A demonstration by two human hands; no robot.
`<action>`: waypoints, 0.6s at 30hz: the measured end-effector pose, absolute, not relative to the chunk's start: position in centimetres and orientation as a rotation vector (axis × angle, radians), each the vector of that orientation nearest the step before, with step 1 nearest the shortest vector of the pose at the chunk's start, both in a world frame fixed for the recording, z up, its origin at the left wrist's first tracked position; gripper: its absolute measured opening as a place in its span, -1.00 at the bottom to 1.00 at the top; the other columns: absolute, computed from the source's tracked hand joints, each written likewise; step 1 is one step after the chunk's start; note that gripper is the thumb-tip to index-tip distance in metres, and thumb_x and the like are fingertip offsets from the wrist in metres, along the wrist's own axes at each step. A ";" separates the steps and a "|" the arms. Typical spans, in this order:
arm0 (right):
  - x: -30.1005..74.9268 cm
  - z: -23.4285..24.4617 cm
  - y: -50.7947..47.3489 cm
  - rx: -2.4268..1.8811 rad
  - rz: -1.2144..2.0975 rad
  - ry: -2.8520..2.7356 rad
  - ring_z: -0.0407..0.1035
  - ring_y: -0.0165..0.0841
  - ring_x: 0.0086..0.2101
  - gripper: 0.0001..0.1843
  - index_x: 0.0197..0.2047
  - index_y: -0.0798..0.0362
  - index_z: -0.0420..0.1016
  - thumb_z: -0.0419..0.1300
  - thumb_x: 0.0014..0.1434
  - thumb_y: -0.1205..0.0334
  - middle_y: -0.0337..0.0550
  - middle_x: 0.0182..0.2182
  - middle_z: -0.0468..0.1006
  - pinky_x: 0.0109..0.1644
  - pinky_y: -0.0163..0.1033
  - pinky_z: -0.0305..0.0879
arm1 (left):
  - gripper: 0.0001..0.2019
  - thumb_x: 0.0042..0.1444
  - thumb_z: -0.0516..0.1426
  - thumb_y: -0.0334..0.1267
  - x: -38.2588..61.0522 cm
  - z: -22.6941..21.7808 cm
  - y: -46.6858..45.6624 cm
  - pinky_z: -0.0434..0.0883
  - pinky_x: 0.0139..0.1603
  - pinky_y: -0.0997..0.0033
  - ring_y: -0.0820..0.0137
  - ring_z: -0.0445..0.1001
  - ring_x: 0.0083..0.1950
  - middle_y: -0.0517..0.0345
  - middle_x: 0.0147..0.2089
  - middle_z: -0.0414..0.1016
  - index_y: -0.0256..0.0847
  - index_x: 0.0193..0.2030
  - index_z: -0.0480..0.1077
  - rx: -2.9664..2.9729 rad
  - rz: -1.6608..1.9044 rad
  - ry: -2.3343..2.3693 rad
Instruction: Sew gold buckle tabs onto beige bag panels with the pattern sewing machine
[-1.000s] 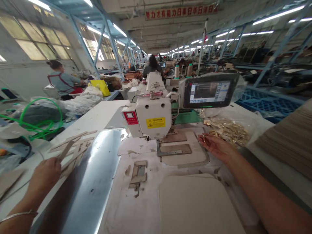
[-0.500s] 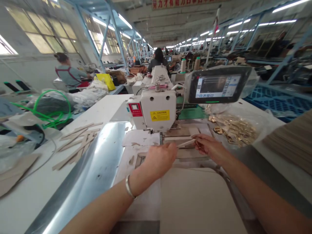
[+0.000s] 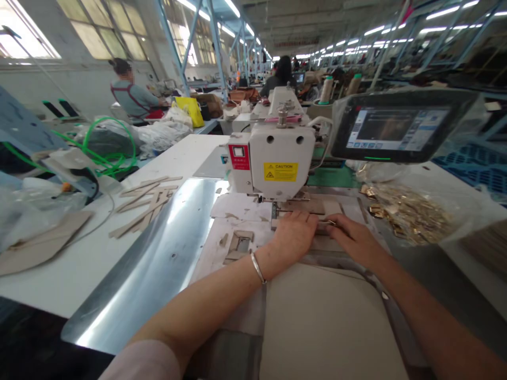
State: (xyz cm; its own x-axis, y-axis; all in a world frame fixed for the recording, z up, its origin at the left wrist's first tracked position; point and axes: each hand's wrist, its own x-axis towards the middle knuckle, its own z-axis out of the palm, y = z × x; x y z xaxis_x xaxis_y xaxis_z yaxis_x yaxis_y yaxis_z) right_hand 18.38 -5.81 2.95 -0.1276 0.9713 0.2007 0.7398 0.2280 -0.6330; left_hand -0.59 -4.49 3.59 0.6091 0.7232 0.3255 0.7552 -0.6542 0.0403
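Observation:
My left hand (image 3: 297, 235), with a bangle at the wrist, reaches under the front of the sewing machine head (image 3: 277, 153). Its fingers are bent together over a narrow beige strap (image 3: 321, 224), mostly hidden beneath them. Beside it, my right hand (image 3: 352, 237) pinches a small gold metal buckle (image 3: 331, 222) at the strap's right end. Both hands are low over the beige sewing template (image 3: 332, 206), just in front of the needle area. A large beige panel (image 3: 328, 322) with rounded corners lies in front of them, between my forearms.
A control screen (image 3: 396, 132) stands right of the machine head. Gold buckles in a clear plastic bag (image 3: 415, 211) lie on the right. On the left are loose beige strips (image 3: 152, 206) and a shiny metal plate (image 3: 158, 264). A co-worker (image 3: 134, 95) sits further back.
My left hand has moved forward and right onto the template, closer to my right hand. The strap, stretched between the hands before, now lies lower. The view has swung left and tilted down.

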 end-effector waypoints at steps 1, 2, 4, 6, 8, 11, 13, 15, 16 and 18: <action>18.8 3.1 -5.4 -1.606 0.592 -1.913 0.37 -0.29 -0.47 -0.63 -0.22 0.04 0.48 0.06 0.17 -0.07 -0.18 -0.52 0.49 -0.35 -0.23 0.23 | -0.70 0.36 -0.01 -0.34 -0.7 3.1 -4.3 0.39 0.18 0.16 0.20 0.51 0.11 -0.11 0.06 0.54 -0.32 0.16 0.35 -2.744 -0.537 -1.168; 19.2 3.2 -4.8 -1.642 0.659 -1.894 0.34 -0.31 -0.50 -0.58 -0.28 0.03 0.49 0.09 0.13 -0.16 -0.21 -0.55 0.45 -0.38 -0.24 0.20 | -0.64 0.38 -0.01 -0.31 -0.8 2.6 -4.2 0.29 0.31 0.16 0.22 0.43 0.22 -0.12 0.19 0.46 -0.34 0.26 0.28 -2.766 -0.574 -1.088; 20.0 3.4 -3.5 -1.706 0.773 -1.840 0.28 -0.34 -0.53 -0.48 -0.36 0.04 0.49 0.15 0.03 -0.30 -0.23 -0.61 0.38 -0.41 -0.26 0.16 | -0.53 0.41 -0.03 -0.19 -1.1 1.8 -4.1 0.15 0.42 0.20 0.25 0.28 0.36 -0.10 0.37 0.30 -0.36 0.38 0.15 -2.819 -0.565 -1.048; 20.6 3.6 -2.2 -1.771 0.877 -1.769 0.23 -0.37 -0.55 -0.40 -0.39 0.06 0.50 0.21 -0.08 -0.38 -0.27 -0.66 0.31 -0.43 -0.27 0.11 | -0.45 0.41 -0.04 -0.06 -1.4 1.2 -4.1 0.14 0.42 0.20 0.24 0.20 0.42 -0.07 0.44 0.19 -0.35 0.41 0.12 -2.855 -0.457 -1.144; 20.9 3.7 -1.0 -1.820 0.946 -1.711 0.17 -0.40 -0.57 -0.37 -0.40 0.07 0.51 0.26 -0.15 -0.40 -0.29 -0.68 0.28 -0.45 -0.29 0.06 | -0.40 0.41 -0.06 0.01 -1.6 0.8 -3.9 0.13 0.43 0.17 0.21 0.15 0.45 -0.05 0.47 0.14 -0.35 0.43 0.09 -2.851 -0.353 -1.221; 20.7 3.6 0.3 -1.872 0.965 -1.669 0.13 -0.42 -0.57 -0.44 -0.40 0.09 0.50 0.27 -0.11 -0.30 -0.29 -0.69 0.26 -0.45 -0.29 0.01 | -0.37 0.42 -0.09 0.06 -1.8 0.3 -3.2 0.08 0.45 0.12 0.21 0.10 0.48 -0.04 0.48 0.12 -0.36 0.44 0.08 -2.803 -0.329 -1.213; 20.3 3.4 0.9 -1.921 0.962 -1.648 0.11 -0.43 -0.57 -0.51 -0.40 0.10 0.49 0.26 -0.08 -0.21 -0.29 -0.69 0.27 -0.45 -0.28 -0.02 | -0.37 0.42 -0.11 0.07 -1.9 -0.1 -2.6 0.08 0.46 0.12 0.22 0.10 0.48 -0.04 0.47 0.14 -0.36 0.43 0.11 -2.765 -0.352 -1.212; 19.9 3.2 1.4 -1.975 0.960 -1.626 0.09 -0.44 -0.59 -0.56 -0.39 0.10 0.48 0.24 -0.05 -0.16 -0.30 -0.69 0.27 -0.46 -0.28 -0.05 | -0.37 0.42 -0.11 0.07 -2.1 -0.4 -2.1 0.09 0.46 0.13 0.24 0.11 0.48 -0.03 0.46 0.15 -0.35 0.43 0.13 -2.734 -0.371 -1.227; 19.6 3.1 1.5 -1.996 0.955 -1.622 0.07 -0.45 -0.60 -0.59 -0.39 0.09 0.47 0.23 -0.03 -0.14 -0.30 -0.69 0.27 -0.47 -0.28 -0.06 | -0.37 0.42 -0.11 0.07 -2.1 -0.5 -2.0 0.09 0.46 0.14 0.24 0.11 0.48 -0.03 0.46 0.16 -0.35 0.43 0.13 -2.723 -0.376 -1.233; 19.3 3.0 1.7 -2.026 0.930 -1.639 0.07 -0.45 -0.61 -0.62 -0.42 0.09 0.46 0.23 -0.02 -0.11 -0.30 -0.69 0.28 -0.48 -0.28 -0.04 | -0.38 0.42 -0.10 0.06 -2.3 -0.6 -1.8 0.09 0.46 0.15 0.24 0.11 0.48 -0.02 0.46 0.17 -0.35 0.43 0.14 -2.713 -0.379 -1.238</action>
State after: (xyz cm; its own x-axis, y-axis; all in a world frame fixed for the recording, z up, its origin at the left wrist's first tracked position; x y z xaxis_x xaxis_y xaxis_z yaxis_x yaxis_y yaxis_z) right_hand 19.30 1.71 3.01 0.1047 0.9604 -0.2584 0.7144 -0.2534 -0.6523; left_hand -2.29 -1.82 -0.58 0.6304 0.7231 0.2824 0.7572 -0.6530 -0.0183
